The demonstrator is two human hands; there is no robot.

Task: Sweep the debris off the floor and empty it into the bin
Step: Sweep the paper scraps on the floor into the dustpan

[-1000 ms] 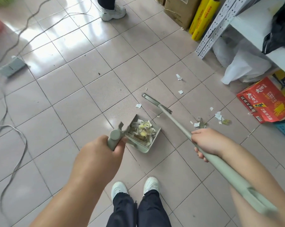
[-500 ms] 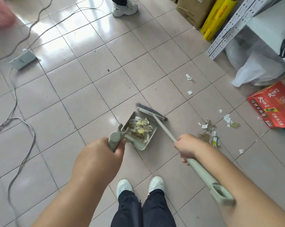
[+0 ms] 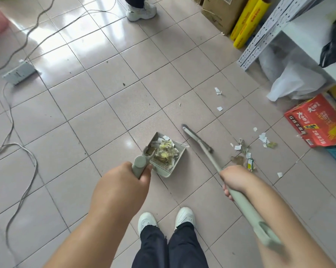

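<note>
My left hand (image 3: 122, 182) grips the upright handle of a grey-green dustpan (image 3: 179, 151) that rests on the tiled floor and holds a heap of paper scraps (image 3: 164, 149). My right hand (image 3: 233, 178) grips the long grey-green broom handle (image 3: 246, 206). The broom head (image 3: 197, 139) sits on the floor just right of the pan, a small gap apart. Loose debris (image 3: 242, 149) lies scattered right of the broom: white paper bits, a brownish patch and a small wrapper. More white scraps (image 3: 218, 91) lie farther out.
A red carton (image 3: 315, 120), a white plastic bag (image 3: 296, 84) and a white metal shelf (image 3: 267, 28) line the right side. Yellow rolls (image 3: 248, 22) and a cardboard box (image 3: 221, 10) stand behind. Cables (image 3: 18, 132) and a power strip (image 3: 19, 72) lie left. Another person's shoe (image 3: 141, 10) is ahead.
The broom head swept left up against the pan's mouth, then drew back right to a small gap. The dustpan stayed put in my left hand.
</note>
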